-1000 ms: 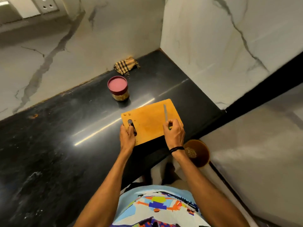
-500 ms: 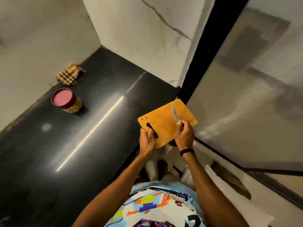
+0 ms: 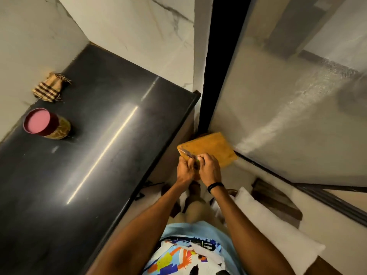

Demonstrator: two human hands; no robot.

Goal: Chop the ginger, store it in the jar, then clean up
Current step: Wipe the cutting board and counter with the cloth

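While the cutting board point(image 3: 214, 147) hangs in the air beyond the counter's point(image 3: 99, 155) right edge, the left hand point(image 3: 185, 170) grips its near end and the right hand point(image 3: 210, 169) clamps the knife point(image 3: 187, 154) onto it. The lidded jar point(image 3: 47, 126) stands by the counter's wall-side edge, near a checked cloth point(image 3: 48, 89).

— What is worn?
— A pale blue T-shirt point(image 3: 200, 232), its front printed with orange, yellow, blue and black shapes on white.
— And at the wrists?
— One thin black wristband point(image 3: 215, 186), just behind the right hand point(image 3: 210, 169); forearms bare.
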